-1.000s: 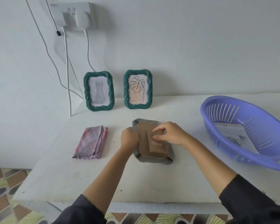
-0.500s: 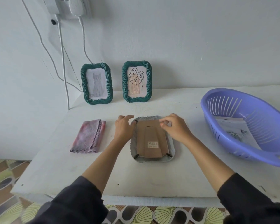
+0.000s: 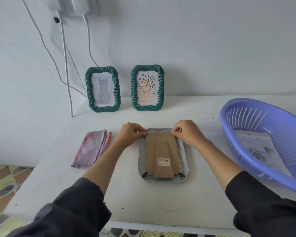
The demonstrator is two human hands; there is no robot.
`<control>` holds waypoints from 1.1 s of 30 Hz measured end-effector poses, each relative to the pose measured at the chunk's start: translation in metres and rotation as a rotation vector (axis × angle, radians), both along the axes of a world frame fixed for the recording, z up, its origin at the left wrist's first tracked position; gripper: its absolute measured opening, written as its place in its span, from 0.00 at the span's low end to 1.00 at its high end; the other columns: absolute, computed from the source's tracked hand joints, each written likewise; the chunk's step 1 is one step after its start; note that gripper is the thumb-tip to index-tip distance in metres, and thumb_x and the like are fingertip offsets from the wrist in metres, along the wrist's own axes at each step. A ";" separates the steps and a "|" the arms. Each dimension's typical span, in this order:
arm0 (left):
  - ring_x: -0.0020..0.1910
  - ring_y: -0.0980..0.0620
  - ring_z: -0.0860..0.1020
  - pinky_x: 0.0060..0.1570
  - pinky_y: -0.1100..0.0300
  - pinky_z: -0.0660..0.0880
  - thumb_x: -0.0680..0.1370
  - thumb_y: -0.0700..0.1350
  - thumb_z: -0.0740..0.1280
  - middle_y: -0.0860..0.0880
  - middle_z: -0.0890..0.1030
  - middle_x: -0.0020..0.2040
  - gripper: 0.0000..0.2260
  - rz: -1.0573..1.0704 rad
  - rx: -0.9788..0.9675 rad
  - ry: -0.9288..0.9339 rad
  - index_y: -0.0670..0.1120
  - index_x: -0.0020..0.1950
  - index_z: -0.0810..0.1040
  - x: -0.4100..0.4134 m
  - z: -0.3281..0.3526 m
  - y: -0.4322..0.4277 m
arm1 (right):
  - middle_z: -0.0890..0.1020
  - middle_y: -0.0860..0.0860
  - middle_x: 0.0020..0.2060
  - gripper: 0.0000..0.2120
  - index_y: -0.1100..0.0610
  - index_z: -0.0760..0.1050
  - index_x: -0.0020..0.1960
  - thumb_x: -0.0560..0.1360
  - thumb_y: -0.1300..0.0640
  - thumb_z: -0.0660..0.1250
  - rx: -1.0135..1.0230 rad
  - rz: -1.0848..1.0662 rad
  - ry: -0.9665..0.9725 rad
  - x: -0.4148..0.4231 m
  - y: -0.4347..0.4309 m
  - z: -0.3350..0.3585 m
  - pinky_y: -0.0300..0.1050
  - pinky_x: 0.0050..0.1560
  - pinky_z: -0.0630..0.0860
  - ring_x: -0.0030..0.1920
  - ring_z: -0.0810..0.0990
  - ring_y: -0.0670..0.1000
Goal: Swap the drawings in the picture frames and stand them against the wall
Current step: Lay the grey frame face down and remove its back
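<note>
Table (image 3: 161, 202), barcode label (image 3: 163, 162) (unreadable) on frame (image 3: 161, 146)

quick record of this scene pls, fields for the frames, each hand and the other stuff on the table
flat frame: grey frame lies face down on the table, cardboard backing up
left hand: pinches the grey frame's top left corner
right hand: pinches its top right corner
standing frames: cat frame and leaf frame, upright by the wall
cloth: left of the grey frame
basket: at right, holds drawings
</note>
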State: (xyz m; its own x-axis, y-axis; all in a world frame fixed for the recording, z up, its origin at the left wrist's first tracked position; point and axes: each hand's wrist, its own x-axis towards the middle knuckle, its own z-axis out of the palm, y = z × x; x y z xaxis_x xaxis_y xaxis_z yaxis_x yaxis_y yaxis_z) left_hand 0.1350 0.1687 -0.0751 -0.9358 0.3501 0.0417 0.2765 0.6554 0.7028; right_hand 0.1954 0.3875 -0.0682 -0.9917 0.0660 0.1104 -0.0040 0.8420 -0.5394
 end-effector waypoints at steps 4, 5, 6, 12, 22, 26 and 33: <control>0.36 0.59 0.76 0.39 0.69 0.73 0.70 0.42 0.74 0.51 0.82 0.36 0.06 0.023 0.073 -0.089 0.43 0.46 0.85 -0.007 -0.001 -0.001 | 0.84 0.55 0.38 0.05 0.64 0.81 0.38 0.70 0.63 0.68 -0.040 -0.007 -0.017 -0.009 0.000 -0.001 0.45 0.42 0.75 0.37 0.79 0.51; 0.35 0.61 0.76 0.36 0.74 0.71 0.70 0.42 0.74 0.53 0.81 0.35 0.06 0.029 0.069 -0.097 0.42 0.46 0.84 -0.008 -0.001 0.000 | 0.84 0.55 0.37 0.05 0.64 0.81 0.38 0.70 0.64 0.67 -0.052 -0.006 -0.016 -0.010 0.000 -0.002 0.45 0.41 0.75 0.37 0.79 0.51; 0.34 0.61 0.76 0.32 0.77 0.70 0.70 0.42 0.74 0.54 0.80 0.34 0.05 0.037 0.067 -0.103 0.42 0.45 0.84 -0.009 -0.001 0.002 | 0.83 0.54 0.36 0.05 0.64 0.81 0.38 0.69 0.64 0.67 -0.062 -0.003 -0.013 -0.011 -0.001 -0.002 0.44 0.40 0.75 0.36 0.78 0.51; 0.36 0.55 0.76 0.40 0.60 0.74 0.70 0.43 0.72 0.48 0.82 0.35 0.03 0.120 0.035 -0.095 0.46 0.37 0.81 -0.011 -0.003 0.013 | 0.80 0.54 0.35 0.05 0.64 0.80 0.39 0.70 0.65 0.66 -0.088 0.000 0.006 -0.013 -0.003 -0.005 0.39 0.37 0.69 0.36 0.75 0.50; 0.36 0.56 0.71 0.38 0.62 0.68 0.74 0.45 0.69 0.51 0.77 0.43 0.01 0.174 0.175 0.001 0.51 0.43 0.79 0.012 -0.016 0.009 | 0.79 0.58 0.47 0.08 0.61 0.79 0.50 0.76 0.64 0.61 -0.203 -0.027 0.110 0.006 -0.004 -0.025 0.42 0.46 0.71 0.43 0.76 0.52; 0.48 0.54 0.72 0.52 0.60 0.69 0.73 0.43 0.70 0.50 0.74 0.49 0.02 0.159 0.295 0.038 0.49 0.44 0.80 0.036 -0.021 -0.001 | 0.77 0.56 0.52 0.11 0.59 0.78 0.54 0.76 0.65 0.61 -0.284 -0.067 0.248 0.036 -0.005 -0.029 0.48 0.54 0.75 0.50 0.79 0.54; 0.57 0.53 0.72 0.59 0.62 0.65 0.65 0.53 0.75 0.52 0.73 0.53 0.06 0.048 0.226 0.035 0.55 0.39 0.82 0.087 -0.026 -0.023 | 0.70 0.48 0.48 0.04 0.61 0.80 0.45 0.71 0.65 0.67 -0.203 -0.037 0.180 0.094 -0.018 -0.031 0.36 0.46 0.65 0.51 0.76 0.52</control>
